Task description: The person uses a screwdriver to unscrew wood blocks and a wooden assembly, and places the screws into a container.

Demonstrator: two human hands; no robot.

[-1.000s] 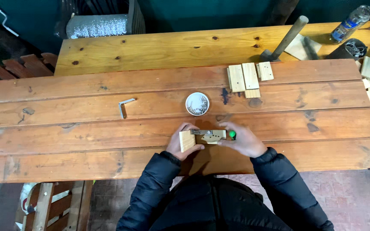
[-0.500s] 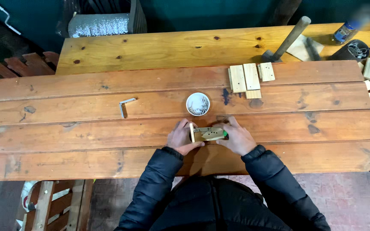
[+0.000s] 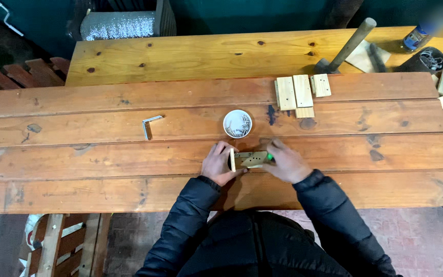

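Observation:
My left hand [image 3: 217, 164] holds a small pale wooden block [image 3: 233, 159] upright on edge on the plank table [image 3: 103, 159]. My right hand [image 3: 285, 161] presses a second small wooden piece with a metal bracket [image 3: 252, 159] against that block; a green-tipped tool [image 3: 269, 157] shows at its fingers. A small white bowl of screws [image 3: 238, 123] sits just beyond the hands.
A metal L-shaped bracket [image 3: 149, 124] lies to the left. Several pale wood blocks [image 3: 298, 92] lie at the back right, a hammer [image 3: 347, 46] behind them. A spray can [image 3: 416, 36] and a dark round object [image 3: 426, 59] are at the far right. A wooden frame stands below the table's left edge.
Both hands have drawn closer together around the wooden pieces; the block in my left hand now stands on its thin edge against the bracketed piece.

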